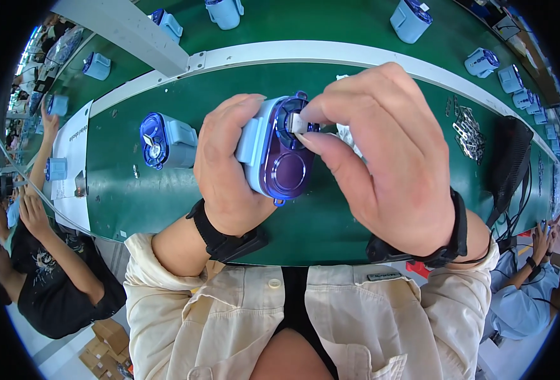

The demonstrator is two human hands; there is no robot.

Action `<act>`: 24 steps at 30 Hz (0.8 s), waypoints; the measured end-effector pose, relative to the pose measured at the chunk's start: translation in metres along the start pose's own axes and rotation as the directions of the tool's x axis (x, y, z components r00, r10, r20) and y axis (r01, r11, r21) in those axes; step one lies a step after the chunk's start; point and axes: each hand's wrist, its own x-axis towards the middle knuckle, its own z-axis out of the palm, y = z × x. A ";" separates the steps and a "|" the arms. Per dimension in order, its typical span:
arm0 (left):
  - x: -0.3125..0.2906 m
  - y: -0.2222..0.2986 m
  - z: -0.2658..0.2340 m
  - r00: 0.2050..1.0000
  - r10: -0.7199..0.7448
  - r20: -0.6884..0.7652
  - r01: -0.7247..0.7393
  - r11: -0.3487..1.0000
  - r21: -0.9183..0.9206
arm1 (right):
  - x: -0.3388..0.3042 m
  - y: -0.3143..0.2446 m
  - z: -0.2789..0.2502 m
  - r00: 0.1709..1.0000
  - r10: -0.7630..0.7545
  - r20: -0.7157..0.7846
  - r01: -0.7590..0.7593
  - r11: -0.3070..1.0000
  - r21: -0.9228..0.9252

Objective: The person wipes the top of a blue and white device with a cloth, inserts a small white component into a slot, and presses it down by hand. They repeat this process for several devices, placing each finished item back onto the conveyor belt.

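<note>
My left hand (220,161) is wrapped round a light-blue jug (251,147), tilted so that its shiny, see-through blue-violet lid faces up and to the right. The lid has a round disc at its near end and a round recess at its far end. At that recess, my right hand (397,149) pinches a small white piece (297,123) between thumb and forefinger. The piece touches the lid; its lower part is hidden. Left of my left hand, a similar jug (180,144) lies on the green table with its lid toward the left.
Small metal parts (468,134) lie in a heap at the right, beside a black mesh pouch (511,158) with cables. A white frame bar (292,52) crosses behind my hands. More jugs (411,22) stand beyond it. Other people work at both sides; a white sheet (71,164) lies left.
</note>
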 end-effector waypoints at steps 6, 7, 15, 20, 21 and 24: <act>-0.003 -0.002 0.000 1.000 -0.011 0.001 0.011 0.999 -0.047 | 0.004 0.003 -0.006 0.994 -0.076 0.074 0.078 0.997 -0.021; -0.003 -0.002 -0.001 1.000 -0.011 0.001 0.011 0.999 -0.046 | 0.004 0.003 -0.005 0.995 -0.082 0.062 0.083 0.997 -0.009; 0.000 -0.001 -0.002 0.999 -0.039 -0.007 0.039 0.993 -0.109 | 0.005 0.007 0.001 0.986 -0.162 -0.036 0.163 0.987 0.007; 0.001 0.003 -0.001 0.997 -0.080 -0.012 0.075 0.972 -0.222 | 0.009 0.010 -0.003 0.976 -0.218 -0.021 0.218 0.976 0.016; 0.000 0.002 -0.001 0.997 -0.082 -0.007 0.078 0.966 -0.245 | 0.009 0.009 -0.003 0.977 -0.212 -0.006 0.212 0.977 0.017; -0.001 0.000 -0.001 0.997 -0.078 0.002 0.077 0.968 -0.239 | 0.009 0.007 -0.001 0.986 -0.164 -0.016 0.165 0.985 0.050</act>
